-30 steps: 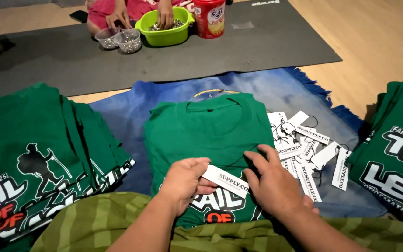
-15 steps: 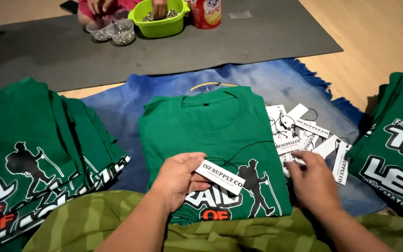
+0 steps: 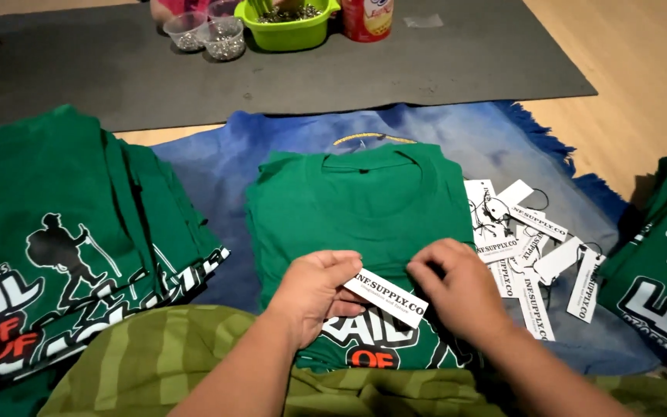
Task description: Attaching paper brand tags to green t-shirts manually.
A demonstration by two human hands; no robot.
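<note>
A folded green t-shirt (image 3: 364,201) with a printed front lies on a blue cloth (image 3: 272,147) before me. My left hand (image 3: 314,293) pinches one end of a white rectangular paper tag (image 3: 387,297) over the shirt's lower part. My right hand (image 3: 461,289) rests on the shirt just right of the tag, fingers curled, fingertips close to the tag's upper right edge. Whether it grips anything is hidden by the fingers. A loose pile of similar white tags (image 3: 526,247) with thin strings lies right of the shirt.
Stacks of green printed shirts sit at the left (image 3: 55,247) and right (image 3: 665,270). A green striped cloth (image 3: 156,363) covers my lap. Beyond, a grey mat (image 3: 426,69) carries a lime bowl (image 3: 291,31), clear cups (image 3: 225,38) and a red canister (image 3: 367,19). Wooden floor (image 3: 642,77) lies at the right.
My right hand went out toward the tag pile and has come back beside the tag in my left hand. The left hand kept hold of the tag.
</note>
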